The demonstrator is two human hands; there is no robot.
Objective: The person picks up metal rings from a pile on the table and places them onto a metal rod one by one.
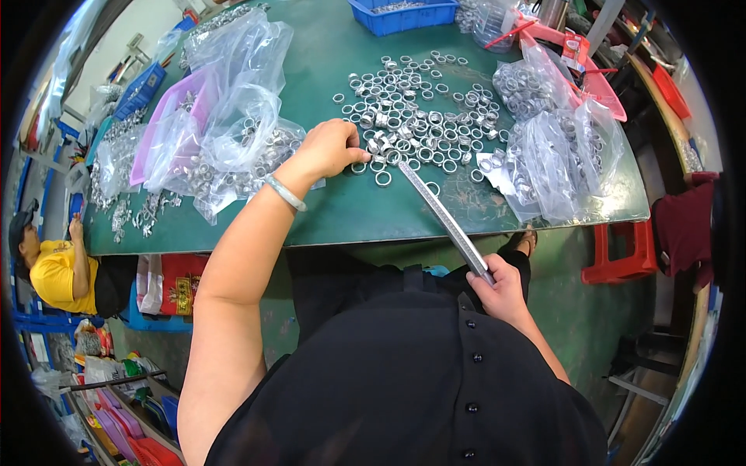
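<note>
Pile of silver-coloured rings (420, 118) is spread over the green counter (318, 85); used here as landmark. At the pile's left near edge the left hand (330, 147) is placed, fingers curled, tips brought close together beside the outermost rings; whether a ring is pinched in that grip cannot be told. Grey marked rod (445, 219) is held by the right hand (499, 289), nearer the body than the pile and past the counter edge, grip closed round the near end; the far tip is pointed at the pile's near side, by the rings. Held by the end, seemingly, so that the marks are left uncovered and the tip is brought within reach of the left fingers. Right of the pile, clear bags (556, 167) of metal pieces are slumped beside a pink basket (610, 101); left of it, filled plastic bags (241, 147) are rested against a lilac tray (165, 116); beyond it, a blue tray (404, 22) is set. Side placement is probably chosen so that the loose rings are given room between
</note>
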